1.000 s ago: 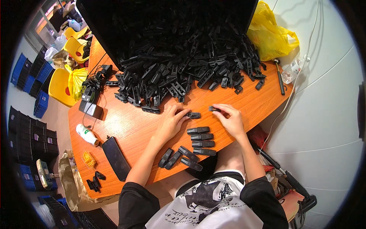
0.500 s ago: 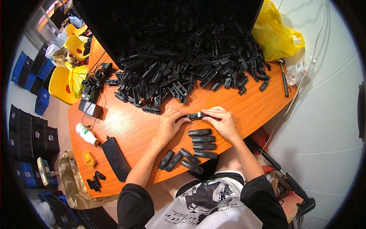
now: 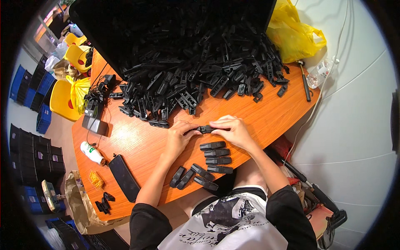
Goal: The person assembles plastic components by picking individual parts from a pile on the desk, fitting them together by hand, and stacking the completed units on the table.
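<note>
Table: the orange wooden table is filling the middle of the view, curving away at its right end.
Heap: a big heap of black plastic parts is lying across the far half of the table, spilling toward the hands.
Yellow bag: a yellow plastic bag is sitting at the far right corner, beside the heap.
Phone: a dark phone is lying flat near the left front edge, with a small white bottle resting just beyond it.
Finished rows: four black pieces are lying stacked in a column just below the hands, and a few more are lying slanted nearer the table edge.
Left hand: the left hand is pinching the left end of a small black part.
Right hand: the right hand is gripping the same part's right end.
Held part: it is being held between both hands, just above the table, between the heap and the column.
</note>
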`<action>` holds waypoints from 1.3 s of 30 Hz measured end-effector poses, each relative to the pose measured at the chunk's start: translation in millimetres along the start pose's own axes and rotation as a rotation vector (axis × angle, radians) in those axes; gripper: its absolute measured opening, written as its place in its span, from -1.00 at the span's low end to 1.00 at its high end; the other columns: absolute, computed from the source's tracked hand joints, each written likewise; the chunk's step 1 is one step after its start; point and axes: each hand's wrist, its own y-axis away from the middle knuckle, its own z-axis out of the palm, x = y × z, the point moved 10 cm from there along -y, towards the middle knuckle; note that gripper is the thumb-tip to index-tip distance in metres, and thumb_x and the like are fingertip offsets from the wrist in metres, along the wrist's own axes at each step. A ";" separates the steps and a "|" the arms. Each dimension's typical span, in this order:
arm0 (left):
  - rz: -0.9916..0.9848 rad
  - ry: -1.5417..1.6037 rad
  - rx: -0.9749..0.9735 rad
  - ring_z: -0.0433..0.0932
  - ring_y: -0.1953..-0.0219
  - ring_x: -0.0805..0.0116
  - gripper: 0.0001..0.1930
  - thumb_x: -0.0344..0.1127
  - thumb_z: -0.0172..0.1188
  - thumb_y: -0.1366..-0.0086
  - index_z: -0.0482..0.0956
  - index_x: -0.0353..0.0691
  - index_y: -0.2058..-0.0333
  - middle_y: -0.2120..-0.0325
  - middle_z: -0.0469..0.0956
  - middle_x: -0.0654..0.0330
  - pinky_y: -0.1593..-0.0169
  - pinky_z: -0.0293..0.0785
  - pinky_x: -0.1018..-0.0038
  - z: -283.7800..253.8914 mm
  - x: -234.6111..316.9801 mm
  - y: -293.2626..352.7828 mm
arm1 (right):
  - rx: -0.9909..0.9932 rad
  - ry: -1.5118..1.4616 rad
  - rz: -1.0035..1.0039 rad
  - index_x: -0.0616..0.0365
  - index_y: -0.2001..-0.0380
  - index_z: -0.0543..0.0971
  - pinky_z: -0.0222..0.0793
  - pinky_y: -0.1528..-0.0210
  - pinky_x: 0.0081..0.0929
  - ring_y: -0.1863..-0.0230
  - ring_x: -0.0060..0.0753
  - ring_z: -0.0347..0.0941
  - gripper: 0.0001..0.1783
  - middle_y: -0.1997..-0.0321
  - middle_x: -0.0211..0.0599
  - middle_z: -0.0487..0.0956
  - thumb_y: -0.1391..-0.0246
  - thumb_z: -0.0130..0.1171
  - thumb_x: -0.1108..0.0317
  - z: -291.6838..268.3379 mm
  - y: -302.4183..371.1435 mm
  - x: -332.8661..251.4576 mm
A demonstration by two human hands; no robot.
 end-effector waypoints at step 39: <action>0.222 -0.190 -0.239 0.37 -0.05 0.09 -0.63 -0.43 0.21 -0.12 0.50 -0.21 0.04 0.04 0.46 0.11 -0.13 0.32 0.30 35.5 33.9 10.8 | 0.491 0.830 0.093 0.22 0.21 0.47 0.42 0.22 -0.30 0.24 -0.08 0.46 -0.68 0.21 -0.11 0.44 0.01 0.27 0.31 -132.2 3.8 43.5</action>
